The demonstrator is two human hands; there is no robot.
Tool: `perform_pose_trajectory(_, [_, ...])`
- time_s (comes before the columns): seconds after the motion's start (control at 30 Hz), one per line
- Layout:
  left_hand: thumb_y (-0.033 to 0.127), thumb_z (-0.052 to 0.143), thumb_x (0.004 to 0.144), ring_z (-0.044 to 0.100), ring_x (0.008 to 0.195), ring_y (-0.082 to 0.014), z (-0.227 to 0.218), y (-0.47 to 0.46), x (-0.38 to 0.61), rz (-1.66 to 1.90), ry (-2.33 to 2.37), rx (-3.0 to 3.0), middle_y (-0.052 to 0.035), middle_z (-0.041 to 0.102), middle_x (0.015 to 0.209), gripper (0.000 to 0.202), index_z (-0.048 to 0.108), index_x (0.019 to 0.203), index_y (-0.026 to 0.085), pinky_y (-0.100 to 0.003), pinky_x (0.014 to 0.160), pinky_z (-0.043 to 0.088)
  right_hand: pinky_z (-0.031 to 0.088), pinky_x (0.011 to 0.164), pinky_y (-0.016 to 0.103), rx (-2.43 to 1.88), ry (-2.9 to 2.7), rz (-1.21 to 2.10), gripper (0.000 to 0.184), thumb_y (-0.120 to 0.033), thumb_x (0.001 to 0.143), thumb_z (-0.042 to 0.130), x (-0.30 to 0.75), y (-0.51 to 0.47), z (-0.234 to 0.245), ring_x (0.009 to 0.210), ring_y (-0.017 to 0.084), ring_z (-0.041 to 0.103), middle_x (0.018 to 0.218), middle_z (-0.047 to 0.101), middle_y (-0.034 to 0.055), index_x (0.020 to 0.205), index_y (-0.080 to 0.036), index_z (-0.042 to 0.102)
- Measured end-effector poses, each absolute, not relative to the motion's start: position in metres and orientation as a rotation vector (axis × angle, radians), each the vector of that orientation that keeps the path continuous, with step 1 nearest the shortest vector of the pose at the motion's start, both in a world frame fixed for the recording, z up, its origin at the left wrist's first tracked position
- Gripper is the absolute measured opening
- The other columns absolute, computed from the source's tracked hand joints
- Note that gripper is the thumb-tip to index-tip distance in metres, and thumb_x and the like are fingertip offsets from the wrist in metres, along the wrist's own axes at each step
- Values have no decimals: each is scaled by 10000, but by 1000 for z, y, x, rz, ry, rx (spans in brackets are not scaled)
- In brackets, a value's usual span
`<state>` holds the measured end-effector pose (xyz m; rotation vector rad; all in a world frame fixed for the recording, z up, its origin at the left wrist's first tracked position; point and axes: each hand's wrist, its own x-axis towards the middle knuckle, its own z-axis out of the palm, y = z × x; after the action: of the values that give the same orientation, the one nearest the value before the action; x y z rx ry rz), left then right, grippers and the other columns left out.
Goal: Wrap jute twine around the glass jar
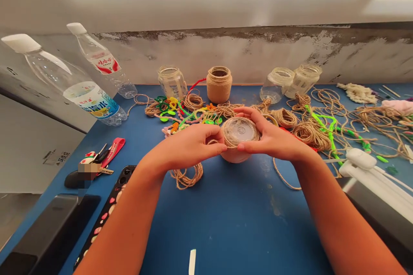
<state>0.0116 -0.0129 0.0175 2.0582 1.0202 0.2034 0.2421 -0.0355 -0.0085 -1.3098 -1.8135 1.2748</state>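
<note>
A glass jar (pixel 240 130) stands bottom-up in the middle of the blue table, with jute twine wound round its edge near the base. My right hand (pixel 269 137) is closed round the jar's right side, thumb in front and fingers behind. At the jar's left edge, my left hand (pixel 196 144) pinches the twine between thumb and fingertips. Below that hand lies a loose coil of twine (pixel 187 177). Behind the jar stands another jar (pixel 219 88), upright and fully wrapped in twine. My hands hide part of the held jar's sides.
Bare glass jars (pixel 171 81) line the back wall. Coloured pipe cleaners (pixel 174 105) and twine bundles (pixel 311 135) lie behind my hands. Plastic bottles (pixel 93 99), keys (pixel 105 170) and a dark phone (pixel 51 232) are on the left. A white tool (pixel 361 159) lies at right.
</note>
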Motion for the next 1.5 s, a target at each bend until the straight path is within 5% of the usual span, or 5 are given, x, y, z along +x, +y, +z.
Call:
perform_pose_trajectory(0.23, [450,552,891,553,704,-135,19,-14,8,209,1046,2115,38,623,787,251,639,859,217,-230,579,380,487,1036,446,-1494,-1858,1190,827,-458,706,805,248,-37,-1,1237,307,573,1375,567,62,1414,-314,402])
perform_pose_trajectory(0.6, [401,595,844,554,700,-137,17,-14,11,322,1026,2147,20,639,794,215,646,861,194,-241,598,385,536,972,461,-1371,-1746,1299,708,-309,682,799,244,-42,5,1155,312,649,1249,697,57,1316,-313,484])
perform_pose_trajectory(1.17, [409,587,825,553,664,-138,14,-21,23,384,1050,2194,21,636,750,228,595,750,193,-250,545,357,491,1024,498,-1343,-1674,1391,832,-268,673,793,250,-42,4,1224,335,599,1298,644,67,1393,-331,381])
perform_pose_trajectory(1.5, [404,564,831,611,779,-169,15,-18,18,340,965,2153,7,691,821,240,689,827,199,-251,610,407,466,1044,480,-1217,-1600,1472,690,-209,687,800,262,-41,-1,1270,311,581,1390,633,50,1295,-318,491])
